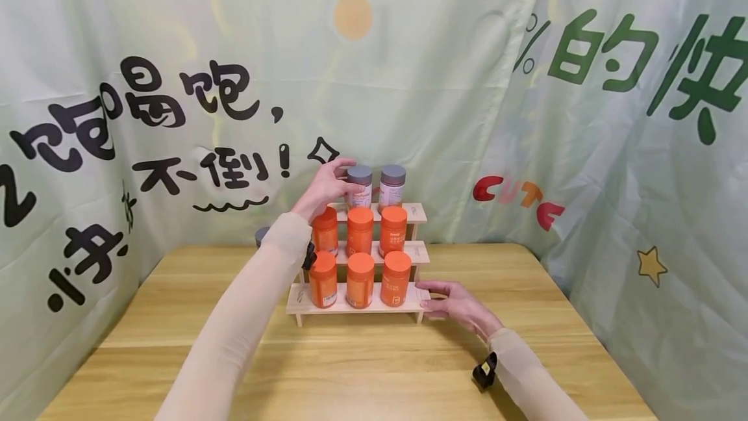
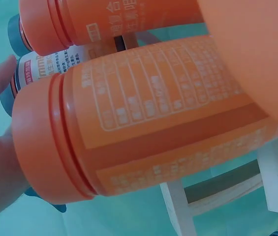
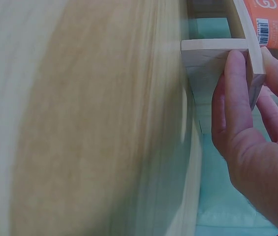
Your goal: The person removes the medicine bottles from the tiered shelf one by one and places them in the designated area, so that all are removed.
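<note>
On the top step of a three-tier wooden stand (image 1: 365, 312), my left hand (image 1: 324, 188) grips a grey-capped jar (image 1: 360, 199) with a pale label, thumb in front and fingers behind. Beside it stands a second grey-capped jar (image 1: 392, 195). An orange jar (image 2: 168, 103) fills much of the left wrist view and partly hides the gripped one. My right hand (image 1: 458, 307) pinches the right end of the bottom step (image 3: 212, 54), fingers around the board. Three orange jars (image 1: 360, 281) stand on that step, and three more orange jars (image 1: 360, 232) on the middle step.
The stand rests on a wooden table (image 1: 362, 369) near its back edge. Partly hidden behind my left forearm, another grey cap (image 1: 261, 234) shows at the left. Printed cloth curtains (image 1: 409, 96) hang behind the table and along both sides.
</note>
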The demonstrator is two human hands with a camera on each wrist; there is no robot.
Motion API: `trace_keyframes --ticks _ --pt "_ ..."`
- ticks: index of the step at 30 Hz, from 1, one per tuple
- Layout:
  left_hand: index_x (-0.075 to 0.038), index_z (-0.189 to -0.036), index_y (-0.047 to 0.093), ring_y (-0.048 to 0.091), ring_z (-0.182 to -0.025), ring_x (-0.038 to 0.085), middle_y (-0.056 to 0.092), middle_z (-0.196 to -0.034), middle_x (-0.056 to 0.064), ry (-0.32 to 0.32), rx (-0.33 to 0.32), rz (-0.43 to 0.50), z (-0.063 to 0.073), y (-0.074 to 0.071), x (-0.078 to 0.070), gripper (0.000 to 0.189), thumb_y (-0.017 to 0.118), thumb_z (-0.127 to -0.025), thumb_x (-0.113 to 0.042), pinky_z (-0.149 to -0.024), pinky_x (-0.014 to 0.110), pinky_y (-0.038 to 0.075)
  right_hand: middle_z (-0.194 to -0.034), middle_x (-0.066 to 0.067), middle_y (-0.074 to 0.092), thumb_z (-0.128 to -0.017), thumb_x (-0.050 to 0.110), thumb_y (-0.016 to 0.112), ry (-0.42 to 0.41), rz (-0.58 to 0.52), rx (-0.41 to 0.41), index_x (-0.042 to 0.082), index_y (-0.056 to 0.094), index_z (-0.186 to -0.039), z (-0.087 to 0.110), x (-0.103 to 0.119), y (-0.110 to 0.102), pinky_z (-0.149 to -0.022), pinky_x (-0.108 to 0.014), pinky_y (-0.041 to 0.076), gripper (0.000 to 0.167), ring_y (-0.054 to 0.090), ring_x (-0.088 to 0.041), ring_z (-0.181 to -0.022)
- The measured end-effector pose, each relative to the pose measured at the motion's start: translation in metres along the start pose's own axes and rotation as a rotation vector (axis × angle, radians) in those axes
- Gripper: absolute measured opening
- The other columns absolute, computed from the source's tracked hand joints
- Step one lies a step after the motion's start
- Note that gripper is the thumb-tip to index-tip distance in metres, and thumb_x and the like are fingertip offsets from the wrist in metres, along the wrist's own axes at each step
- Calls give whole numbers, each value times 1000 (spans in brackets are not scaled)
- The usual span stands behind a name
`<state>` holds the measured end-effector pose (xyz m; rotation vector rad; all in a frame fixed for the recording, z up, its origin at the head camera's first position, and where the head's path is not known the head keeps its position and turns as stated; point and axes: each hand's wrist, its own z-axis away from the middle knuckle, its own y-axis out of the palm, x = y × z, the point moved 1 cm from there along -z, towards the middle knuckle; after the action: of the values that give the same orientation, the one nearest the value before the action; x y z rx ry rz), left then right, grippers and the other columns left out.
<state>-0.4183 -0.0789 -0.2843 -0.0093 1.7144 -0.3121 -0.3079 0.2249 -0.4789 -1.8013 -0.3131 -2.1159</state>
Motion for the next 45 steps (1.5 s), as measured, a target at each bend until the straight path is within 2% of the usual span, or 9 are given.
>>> trace_keyframes --ticks 9,15,23,32,39,45 --pt "-15 -143 41 54 -123 33 55 -137 19 -87 44 -2 -3 5 1 72 73 -81 6 -101 46 48 -149 -31 36 -91 2 66 -11 8 10 -6 45 -142 2 0 1 -89 -40 56 55 67 -18 -98" --pt "-16 -139 43 54 -122 34 55 -136 18 -93 42 5 0 5 -1 67 72 -83 6 -98 51 49 -147 -31 37 -91 2 66 -13 11 7 -6 45 -142 2 1 1 -89 -40 57 55 67 -18 -97" --pt "-18 -139 44 53 -119 33 53 -136 16 -43 3 29 4 -2 2 67 74 -83 2 -94 48 50 -149 -31 35 -91 2 66 -8 -4 11 -7 45 -141 2 -3 2 -90 -40 56 55 67 -19 -98" --pt "-20 -140 48 55 -119 31 56 -135 16 99 -71 108 9 -14 -8 64 74 -84 0 -98 52 49 -150 -30 34 -91 3 67 -1 -3 1 -5 46 -141 -2 -2 0 -89 -39 57 55 68 -20 -98" --pt "-22 -138 50 56 -119 30 57 -135 14 126 -139 128 13 -26 -9 63 75 -84 -1 -101 52 48 -150 -31 33 -91 3 67 -6 6 9 -5 46 -141 -4 1 0 -90 -39 56 56 67 -19 -99" --pt "-20 -138 52 58 -117 30 58 -134 14 152 -196 156 17 -36 -6 65 78 -82 -2 -97 49 51 -149 -32 34 -91 3 66 4 14 4 -6 45 -142 -1 0 0 -90 -39 57 56 67 -20 -99"
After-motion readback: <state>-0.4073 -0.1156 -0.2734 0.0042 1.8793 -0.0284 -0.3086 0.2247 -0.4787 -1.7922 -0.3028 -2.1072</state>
